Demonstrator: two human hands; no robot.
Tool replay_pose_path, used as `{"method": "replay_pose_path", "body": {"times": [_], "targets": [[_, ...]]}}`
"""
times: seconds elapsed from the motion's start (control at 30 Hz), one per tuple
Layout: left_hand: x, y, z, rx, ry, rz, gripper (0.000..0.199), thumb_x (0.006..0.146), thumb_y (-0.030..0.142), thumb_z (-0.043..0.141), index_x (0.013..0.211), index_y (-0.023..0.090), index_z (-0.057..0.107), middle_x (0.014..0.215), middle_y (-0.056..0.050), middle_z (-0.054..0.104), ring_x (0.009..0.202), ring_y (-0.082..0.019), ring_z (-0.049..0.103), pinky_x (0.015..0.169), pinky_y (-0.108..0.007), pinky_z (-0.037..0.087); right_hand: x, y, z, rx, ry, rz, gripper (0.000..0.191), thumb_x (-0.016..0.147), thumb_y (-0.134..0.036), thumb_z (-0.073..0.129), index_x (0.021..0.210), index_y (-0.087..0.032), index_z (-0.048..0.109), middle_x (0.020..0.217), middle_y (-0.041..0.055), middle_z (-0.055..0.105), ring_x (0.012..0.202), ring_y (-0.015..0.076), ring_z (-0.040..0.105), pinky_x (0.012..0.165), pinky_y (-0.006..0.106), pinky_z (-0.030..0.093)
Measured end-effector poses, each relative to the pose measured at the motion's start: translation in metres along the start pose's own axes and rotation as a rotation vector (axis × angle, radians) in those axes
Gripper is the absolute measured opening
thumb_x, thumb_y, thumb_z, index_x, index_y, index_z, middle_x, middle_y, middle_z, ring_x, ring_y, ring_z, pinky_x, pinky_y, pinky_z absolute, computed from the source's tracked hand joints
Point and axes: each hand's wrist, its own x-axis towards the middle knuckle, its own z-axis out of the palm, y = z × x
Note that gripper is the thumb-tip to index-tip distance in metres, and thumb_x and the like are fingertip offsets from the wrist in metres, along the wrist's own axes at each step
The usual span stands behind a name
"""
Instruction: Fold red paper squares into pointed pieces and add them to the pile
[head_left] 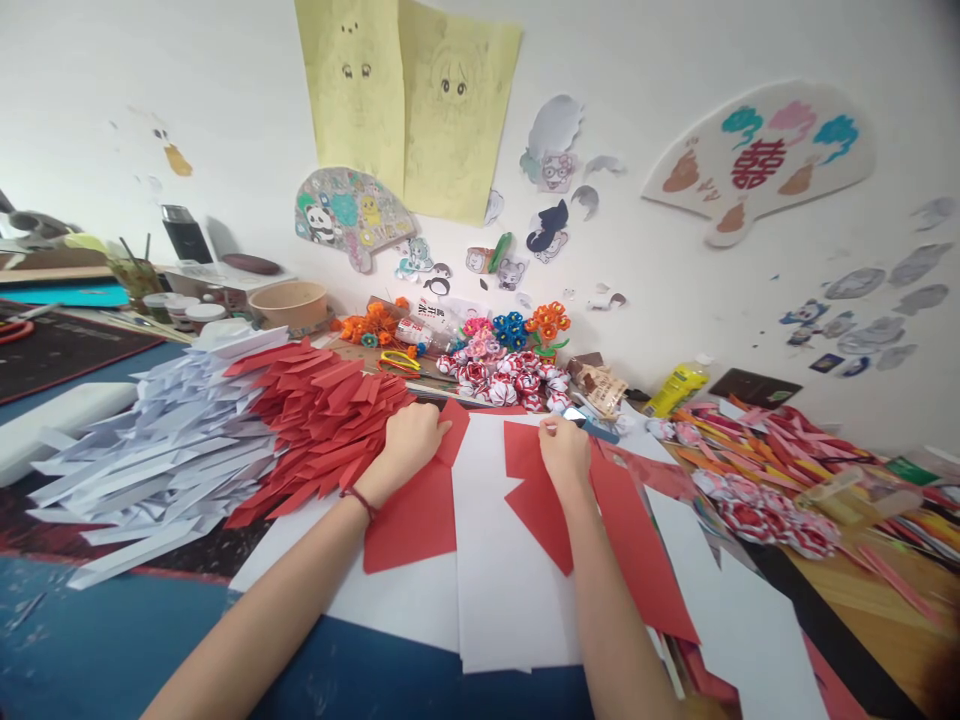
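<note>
My left hand (415, 438) has its fingers closed on a piece of red paper (453, 440), beside a heap of folded red paper strips (322, 405). Under that forearm lies a larger red sheet (411, 515). My right hand (568, 452) is pinched at the upper edge of another red paper piece (523, 448); its fingertips partly hide the grip. Below this hand a pointed red piece (541, 512) rests on a long white sheet (495, 580), which runs between both hands. A small shiny object (575, 416) shows just behind the right fingers.
Folded white paper strips (172, 440) are heaped at left. Red sheets (637, 540) and white sheets (765, 620) lie right of my right arm. Red-and-white paper flowers (502, 385) stand against the wall, near a yellow bottle (679, 385). A round tub (289, 303) sits back left.
</note>
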Motion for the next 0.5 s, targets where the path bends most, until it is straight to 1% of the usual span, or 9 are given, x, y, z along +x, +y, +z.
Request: {"method": "replay_pose_path", "body": {"times": [0.1,0.17,0.23,0.33,0.4,0.5], "targets": [[-0.004,0.000,0.006,0.089,-0.010,0.051,0.030,0.087,0.039,0.051,0.088,0.013,0.065,0.092,-0.017,0.068,0.087,-0.030,0.065,0.068,-0.034,0.045,-0.002,0.003,0.002,-0.137,-0.016,0.000,0.025,0.083,-0.023,0.050,0.094,-0.015,0.071,0.088,0.0166,0.069,0.079,0.0264,0.064,0.065,0.032,0.041],[-0.006,0.000,0.008,0.112,0.010,0.082,0.028,0.087,0.037,0.051,0.092,0.012,0.063,0.094,-0.017,0.067,0.089,-0.030,0.064,0.069,-0.034,0.045,-0.002,0.004,0.003,-0.201,-0.033,-0.018,0.027,0.084,-0.025,0.052,0.101,-0.013,0.068,0.095,0.0189,0.066,0.086,0.0287,0.063,0.070,0.034,0.042],[-0.007,0.002,0.010,0.125,0.055,0.100,0.027,0.086,0.034,0.054,0.098,0.011,0.060,0.096,-0.017,0.065,0.091,-0.029,0.063,0.072,-0.035,0.044,-0.002,0.005,0.005,-0.239,-0.047,-0.025,0.031,0.085,-0.030,0.055,0.106,-0.011,0.066,0.101,0.0202,0.063,0.092,0.0308,0.061,0.073,0.035,0.042],[-0.008,0.005,0.008,0.159,0.138,0.119,0.029,0.082,0.031,0.061,0.103,0.011,0.056,0.099,-0.016,0.063,0.094,-0.030,0.060,0.078,-0.038,0.042,-0.002,0.006,0.006,-0.248,-0.069,-0.053,0.040,0.084,-0.037,0.058,0.115,-0.012,0.062,0.107,0.0197,0.060,0.098,0.0325,0.058,0.075,0.036,0.042],[-0.008,0.008,0.007,0.171,0.165,0.146,0.028,0.081,0.030,0.062,0.103,0.013,0.055,0.102,-0.015,0.063,0.096,-0.030,0.058,0.081,-0.038,0.040,-0.001,0.008,0.007,-0.239,-0.082,-0.086,0.043,0.083,-0.040,0.059,0.118,-0.015,0.061,0.110,0.0185,0.058,0.101,0.0328,0.056,0.076,0.036,0.042],[-0.008,0.010,0.006,0.159,0.161,0.190,0.025,0.083,0.031,0.060,0.102,0.015,0.056,0.104,-0.013,0.062,0.097,-0.028,0.057,0.083,-0.038,0.038,0.002,0.009,0.008,-0.196,-0.095,-0.100,0.037,0.081,-0.040,0.061,0.111,-0.018,0.065,0.108,0.0154,0.058,0.099,0.0308,0.057,0.075,0.034,0.042]]}}
